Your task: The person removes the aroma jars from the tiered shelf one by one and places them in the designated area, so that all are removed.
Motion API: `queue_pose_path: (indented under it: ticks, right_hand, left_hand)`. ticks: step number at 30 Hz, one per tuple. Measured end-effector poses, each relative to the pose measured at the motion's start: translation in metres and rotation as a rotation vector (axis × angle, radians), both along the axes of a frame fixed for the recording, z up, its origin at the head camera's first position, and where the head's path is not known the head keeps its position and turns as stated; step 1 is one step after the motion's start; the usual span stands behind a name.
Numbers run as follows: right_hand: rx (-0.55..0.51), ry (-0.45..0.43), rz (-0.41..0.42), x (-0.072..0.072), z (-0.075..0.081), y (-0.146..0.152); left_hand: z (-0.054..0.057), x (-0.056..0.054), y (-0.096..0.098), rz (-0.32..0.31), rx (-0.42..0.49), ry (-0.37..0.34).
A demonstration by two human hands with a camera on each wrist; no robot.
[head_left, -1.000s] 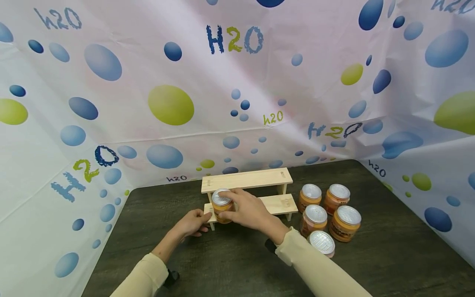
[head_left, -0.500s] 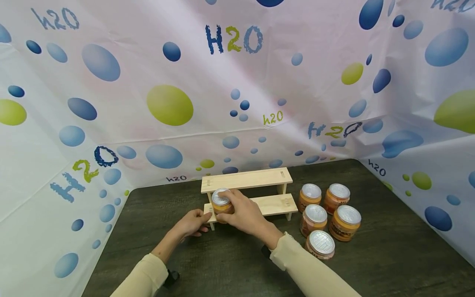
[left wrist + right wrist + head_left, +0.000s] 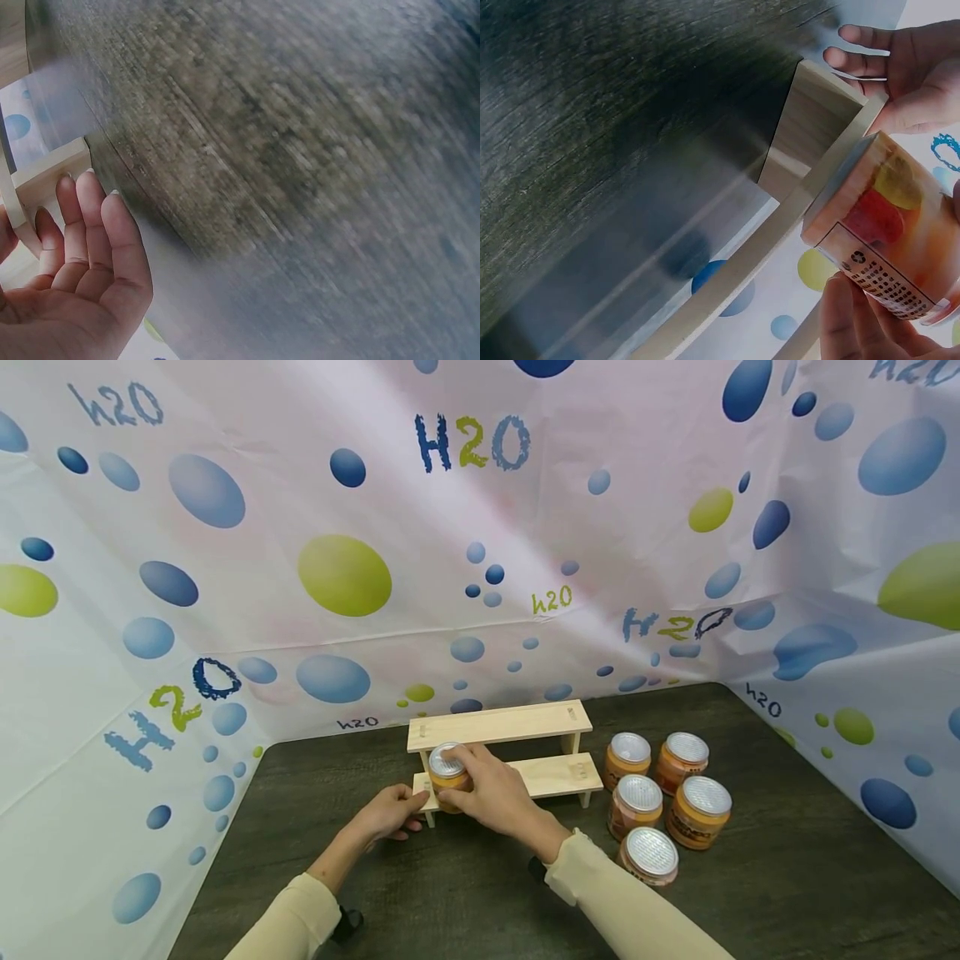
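A two-tier wooden stand (image 3: 498, 723) stands near the back of the dark table. On the left part of its lower step sits a jar (image 3: 442, 764) with a silver lid and orange body, upright. My right hand (image 3: 497, 789) grips this jar from the right, fingers over the lid side and thumb at the front. In the right wrist view, fruit pictures and printed text show on the jar's label (image 3: 892, 225). My left hand (image 3: 392, 812) holds the left end of the lower step, thumb on top and fingers below. The left wrist view shows those fingers (image 3: 94, 262) beside the stand's leg (image 3: 52, 166).
Several similar jars with silver lids, among them a wide one (image 3: 699, 814) and a nearer one (image 3: 649, 855), stand grouped right of the stand. A patterned sheet (image 3: 300, 568) hangs behind and along both sides of the dark table (image 3: 450, 893).
My right forearm has shifted slightly left, uncovering more of the nearest jar on the right. Both hands keep their grips on the jar and the stand.
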State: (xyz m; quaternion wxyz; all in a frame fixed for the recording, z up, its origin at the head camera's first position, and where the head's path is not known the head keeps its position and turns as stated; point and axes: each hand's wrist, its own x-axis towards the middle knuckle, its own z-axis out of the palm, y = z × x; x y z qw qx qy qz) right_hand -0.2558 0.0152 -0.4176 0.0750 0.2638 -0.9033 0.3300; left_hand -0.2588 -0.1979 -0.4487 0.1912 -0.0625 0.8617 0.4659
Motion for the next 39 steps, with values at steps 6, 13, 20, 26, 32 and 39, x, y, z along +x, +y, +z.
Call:
queue_pose_path:
  ticks: [6,13,20,26,32,39]
  right_hand:
    - [-0.003,-0.001,0.019,0.000,0.001,0.001]
    - [-0.008,0.026,0.029,0.001,0.010,0.004]
    - [-0.005,0.043,0.027,0.006,0.025,0.014]
    - [-0.033,0.046,0.026,0.010,0.036,0.028]
    - [-0.050,0.054,0.029,0.017,0.050,0.045]
    - [-0.054,0.075,0.016,0.024,0.061,0.062]
  left_hand:
    - [-0.001,0.000,0.000,0.003,0.002,0.000]
    - [0.000,0.000,0.001,0.005,-0.001,0.004]
    - [0.000,0.000,0.002,0.006,-0.009,0.001]
    - [-0.001,0.000,0.002,0.007,-0.010,0.010]
    - [-0.002,0.000,0.002,0.011,-0.007,0.012]
    - [-0.002,0.001,0.001,0.013,-0.008,0.013]
